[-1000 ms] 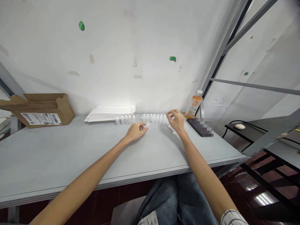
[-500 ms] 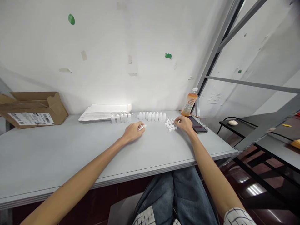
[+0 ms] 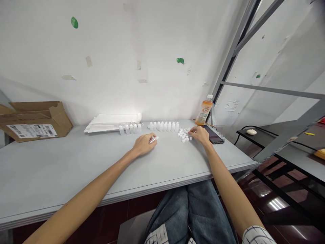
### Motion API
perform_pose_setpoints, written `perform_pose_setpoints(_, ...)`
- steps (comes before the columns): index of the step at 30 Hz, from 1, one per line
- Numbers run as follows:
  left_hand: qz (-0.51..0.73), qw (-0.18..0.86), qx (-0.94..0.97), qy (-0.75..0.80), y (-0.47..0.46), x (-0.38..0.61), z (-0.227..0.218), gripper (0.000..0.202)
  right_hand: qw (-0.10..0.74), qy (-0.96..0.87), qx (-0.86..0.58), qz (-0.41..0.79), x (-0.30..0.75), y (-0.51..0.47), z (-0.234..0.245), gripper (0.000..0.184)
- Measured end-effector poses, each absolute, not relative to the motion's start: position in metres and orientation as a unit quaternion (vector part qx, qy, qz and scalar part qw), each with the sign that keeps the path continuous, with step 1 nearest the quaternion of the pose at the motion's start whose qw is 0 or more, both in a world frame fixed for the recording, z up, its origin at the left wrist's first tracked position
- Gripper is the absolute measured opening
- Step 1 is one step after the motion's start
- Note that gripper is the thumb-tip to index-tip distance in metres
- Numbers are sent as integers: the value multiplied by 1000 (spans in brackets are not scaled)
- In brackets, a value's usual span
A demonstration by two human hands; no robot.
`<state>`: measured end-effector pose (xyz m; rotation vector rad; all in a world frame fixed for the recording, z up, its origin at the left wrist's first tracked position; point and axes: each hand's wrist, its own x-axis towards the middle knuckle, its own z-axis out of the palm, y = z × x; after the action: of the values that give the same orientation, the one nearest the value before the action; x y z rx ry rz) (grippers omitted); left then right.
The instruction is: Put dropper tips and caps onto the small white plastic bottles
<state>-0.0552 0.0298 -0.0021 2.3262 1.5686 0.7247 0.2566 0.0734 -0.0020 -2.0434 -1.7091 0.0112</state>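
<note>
My left hand [image 3: 144, 144] rests on the grey table [image 3: 76, 169], its fingers closed round a small white bottle [image 3: 154, 139] whose tip pokes out to the right. My right hand [image 3: 199, 133] is further right, fingers pinched at the edge of a heap of small white caps [image 3: 184, 134]. Behind both hands stands a row of several white bottles [image 3: 164, 126]. A shorter row of white bottles [image 3: 130, 128] stands to its left.
A stack of white sheets [image 3: 111, 122] lies against the wall. An open cardboard box [image 3: 35, 119] sits at the far left. An orange drink bottle [image 3: 203, 112] and a dark phone [image 3: 214, 135] are by the right hand. Grey metal struts and a side table with a mouse [image 3: 251, 131] stand right.
My right hand moved from the end of the long bottle row down and right to the heap of caps. The left hand stayed put with its bottle. The view shifted slightly.
</note>
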Motion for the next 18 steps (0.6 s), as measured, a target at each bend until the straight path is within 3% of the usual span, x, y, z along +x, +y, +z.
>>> perform_pose_setpoints(8, 235, 120, 811, 523, 25, -53, 0, 32, 242, -606, -756, 56, 255, 73, 1, 17)
perform_pose_setpoints(18, 233, 129, 815, 514, 23, -53, 2, 34, 313, -594, -740, 40, 259, 77, -1, 24)
